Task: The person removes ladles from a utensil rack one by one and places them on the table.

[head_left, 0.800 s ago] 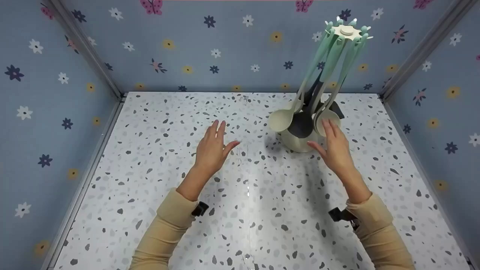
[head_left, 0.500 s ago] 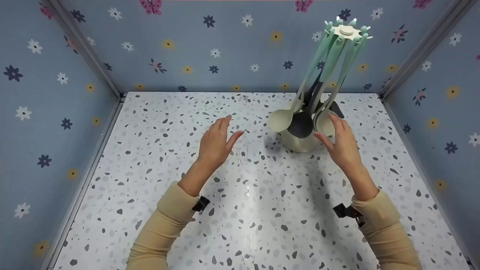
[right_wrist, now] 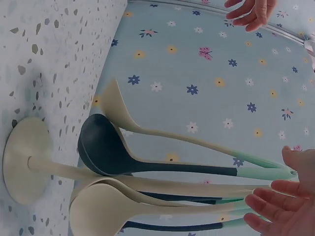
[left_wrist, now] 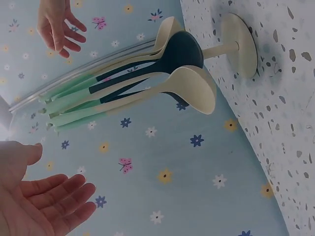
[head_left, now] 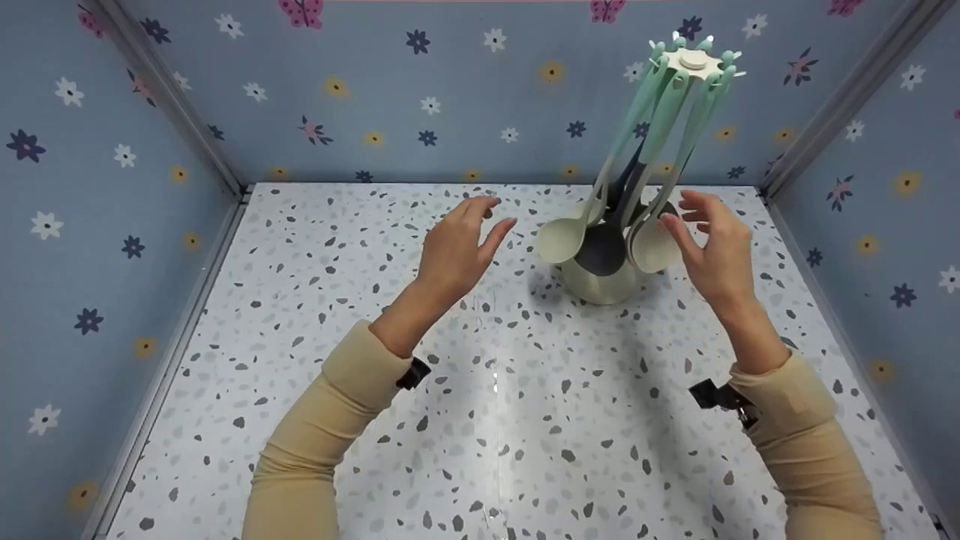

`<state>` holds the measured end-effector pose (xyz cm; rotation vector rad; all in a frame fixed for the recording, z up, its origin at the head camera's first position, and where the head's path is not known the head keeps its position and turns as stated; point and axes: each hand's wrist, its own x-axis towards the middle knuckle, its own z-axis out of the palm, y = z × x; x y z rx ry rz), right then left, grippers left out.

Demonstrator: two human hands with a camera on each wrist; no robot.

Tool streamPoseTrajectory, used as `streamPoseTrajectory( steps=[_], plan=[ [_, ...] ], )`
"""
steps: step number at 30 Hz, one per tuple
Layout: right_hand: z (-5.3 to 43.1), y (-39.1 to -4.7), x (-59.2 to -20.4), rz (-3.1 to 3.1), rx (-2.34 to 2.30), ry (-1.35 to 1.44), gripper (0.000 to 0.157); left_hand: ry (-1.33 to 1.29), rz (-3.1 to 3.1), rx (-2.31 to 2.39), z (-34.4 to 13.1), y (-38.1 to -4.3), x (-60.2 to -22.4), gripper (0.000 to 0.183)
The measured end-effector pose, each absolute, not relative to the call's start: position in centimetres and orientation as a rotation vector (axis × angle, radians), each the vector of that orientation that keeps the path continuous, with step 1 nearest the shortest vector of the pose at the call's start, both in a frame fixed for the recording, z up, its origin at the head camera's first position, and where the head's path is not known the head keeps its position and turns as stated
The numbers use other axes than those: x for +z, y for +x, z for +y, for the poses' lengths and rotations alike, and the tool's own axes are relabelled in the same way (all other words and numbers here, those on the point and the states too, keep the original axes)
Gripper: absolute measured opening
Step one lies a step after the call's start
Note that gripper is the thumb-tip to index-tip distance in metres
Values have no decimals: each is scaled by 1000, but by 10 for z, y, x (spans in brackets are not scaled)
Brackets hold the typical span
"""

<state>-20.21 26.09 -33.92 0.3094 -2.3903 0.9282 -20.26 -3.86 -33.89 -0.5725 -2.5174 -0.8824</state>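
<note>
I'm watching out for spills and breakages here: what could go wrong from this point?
The stand is tall on one round base, so a bump from the right hand, which appears close beside it, might tip it. The utensils hang by their handles from its top, so a knock could set them swinging or dislodge one.

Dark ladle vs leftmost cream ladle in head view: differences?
Color: the dark ladle is blackish in bowl and neck; the cream ladle is pale in both.
Place: in the head view, the cream ladle hangs left of the dark ladle.
Shared: both have mint handles and hang from the stand.
</note>
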Motion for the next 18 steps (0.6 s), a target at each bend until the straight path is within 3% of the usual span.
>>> streamPoseTrajectory(
  steps=[18],
  plan=[
    [265,-222,-285,-2310,925,150,34,-610,-2512,-1009,-7,-234,-282,32]
  ],
)
